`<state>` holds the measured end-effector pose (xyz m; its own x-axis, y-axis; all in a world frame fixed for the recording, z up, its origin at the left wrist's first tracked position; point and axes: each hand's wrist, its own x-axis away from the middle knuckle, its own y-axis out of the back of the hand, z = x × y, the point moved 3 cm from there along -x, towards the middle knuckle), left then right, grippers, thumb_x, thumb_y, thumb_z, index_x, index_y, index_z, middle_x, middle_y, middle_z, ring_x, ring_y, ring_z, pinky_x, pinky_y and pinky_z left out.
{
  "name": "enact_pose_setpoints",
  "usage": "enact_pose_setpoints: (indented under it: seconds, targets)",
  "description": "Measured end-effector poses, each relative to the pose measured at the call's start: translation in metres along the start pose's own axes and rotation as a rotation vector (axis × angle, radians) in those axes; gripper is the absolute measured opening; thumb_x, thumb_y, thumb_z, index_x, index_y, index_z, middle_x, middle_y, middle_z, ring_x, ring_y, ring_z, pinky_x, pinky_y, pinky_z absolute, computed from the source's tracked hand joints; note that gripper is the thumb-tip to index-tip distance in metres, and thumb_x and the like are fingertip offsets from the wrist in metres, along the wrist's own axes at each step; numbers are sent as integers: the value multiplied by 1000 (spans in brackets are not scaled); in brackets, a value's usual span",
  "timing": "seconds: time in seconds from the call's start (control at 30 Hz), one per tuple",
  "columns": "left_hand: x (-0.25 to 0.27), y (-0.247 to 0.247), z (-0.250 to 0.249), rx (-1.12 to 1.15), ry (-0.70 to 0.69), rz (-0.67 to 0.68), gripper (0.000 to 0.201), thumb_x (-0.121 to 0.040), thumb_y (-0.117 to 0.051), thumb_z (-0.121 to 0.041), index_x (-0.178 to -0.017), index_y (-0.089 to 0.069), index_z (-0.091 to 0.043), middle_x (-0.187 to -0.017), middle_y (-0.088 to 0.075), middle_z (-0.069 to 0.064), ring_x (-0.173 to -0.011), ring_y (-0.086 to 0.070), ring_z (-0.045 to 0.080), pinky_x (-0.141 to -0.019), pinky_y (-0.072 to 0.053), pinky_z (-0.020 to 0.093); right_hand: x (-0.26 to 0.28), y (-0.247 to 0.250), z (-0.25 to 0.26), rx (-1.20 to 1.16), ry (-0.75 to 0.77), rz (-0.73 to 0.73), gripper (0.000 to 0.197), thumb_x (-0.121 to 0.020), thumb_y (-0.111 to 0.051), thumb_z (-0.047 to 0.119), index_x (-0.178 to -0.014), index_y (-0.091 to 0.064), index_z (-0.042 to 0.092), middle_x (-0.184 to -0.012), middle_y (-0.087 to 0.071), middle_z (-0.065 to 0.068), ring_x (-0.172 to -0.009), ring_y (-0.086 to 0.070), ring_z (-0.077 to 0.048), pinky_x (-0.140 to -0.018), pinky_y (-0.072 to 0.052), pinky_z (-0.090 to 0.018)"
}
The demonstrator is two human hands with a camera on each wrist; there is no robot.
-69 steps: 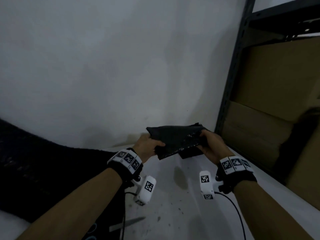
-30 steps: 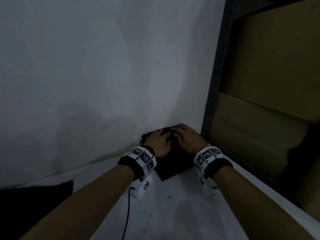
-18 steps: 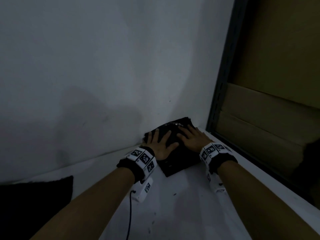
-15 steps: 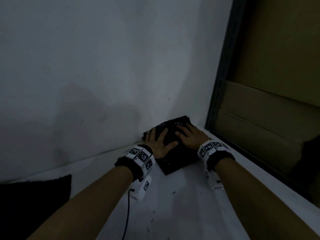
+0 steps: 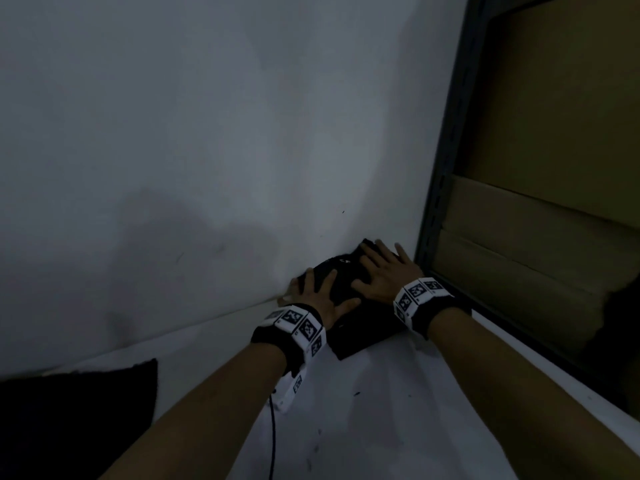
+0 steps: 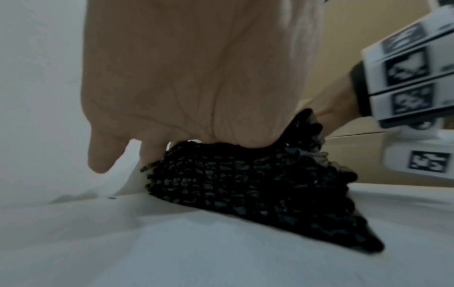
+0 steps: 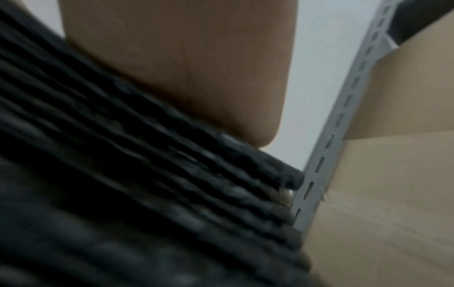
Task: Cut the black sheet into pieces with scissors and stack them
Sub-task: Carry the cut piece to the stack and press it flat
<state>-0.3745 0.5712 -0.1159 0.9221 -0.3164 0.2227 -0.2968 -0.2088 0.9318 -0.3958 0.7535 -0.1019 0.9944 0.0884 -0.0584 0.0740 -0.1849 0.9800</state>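
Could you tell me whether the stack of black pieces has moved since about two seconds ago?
Yes. The stack of black pieces, then held in the air, now lies on the white surface against the wall.

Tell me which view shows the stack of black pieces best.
Left wrist: the stack of black pieces shows its layered side and knobbly texture under the left hand. The head view gives only a dark block beneath both hands; the right wrist view is blurred.

The head view looks down from above onto the black stack (image 5: pixel 363 327), while both wrist views sit low and close beside it, sharing its layered edge.
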Motion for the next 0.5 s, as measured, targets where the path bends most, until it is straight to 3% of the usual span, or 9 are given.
enact_pose_setpoints:
  seconds: [0.1, 0.17, 0.2, 0.27, 0.37, 0.5]
  targets:
    - [-1, 0, -3, 9, 34, 23, 96, -79, -29, -89, -154, 13, -46, -165, 18, 1, -151, 9, 35, -121, -3, 59, -3, 6, -3, 62, 92, -173, 81, -88, -15, 68, -156, -28, 26, -165, -20, 3, -153, -13, -19, -124, 0, -48]
    - [-1, 1, -4, -1, 41, 35, 96, -78, -28, -90, -154, 13, -45, -165, 18, 0, -151, 9, 35, -119, -4, 61, 0, 9, 2, 74, 236, -285, 69, -89, -26, 55, -145, -49, 23, -151, -48, -4, -139, -42, -26, -120, -16, -46]
    - [-1, 1, -4, -7, 40, 37, 97, -78, -27, -90, -154, 13, -45, -165, 18, 0, -151, 10, 35, -119, -4, 62, 0, 8, 3, 69, 310, -337, 59, -93, -32, 46, -141, -55, 22, -144, -55, -5, -132, -50, -27, -117, -21, -44]
    - [-2, 1, -4, -12, 31, 36, 97, -78, -27, -90, -154, 13, -44, -165, 18, 1, -151, 9, 34, -119, -4, 62, 0, 1, -1, -60, 321, -286, 51, -103, -31, 39, -150, -43, 27, -155, -43, -3, -140, -41, -24, -118, -16, -39]
    - [-3, 1, -3, -19, 16, 39, 96, -79, -26, -89, -154, 14, -44, -165, 17, 1, -151, 9, 35, -119, -4, 62, -6, -16, -12, -324, 36, 31, 57, -106, -24, 48, -160, -12, 31, -167, -9, 7, -153, -10, -15, -123, -2, -41]
    - [-8, -2, 0, 7, 7, 33, 96, -78, -27, -90, -153, 14, -46, -165, 18, 2, -151, 6, 36, -118, -6, 64, -23, -27, -15, -456, -72, 76, 74, -96, -20, 68, -160, -13, 31, -167, -9, 5, -154, -8, -15, -125, -4, -43]
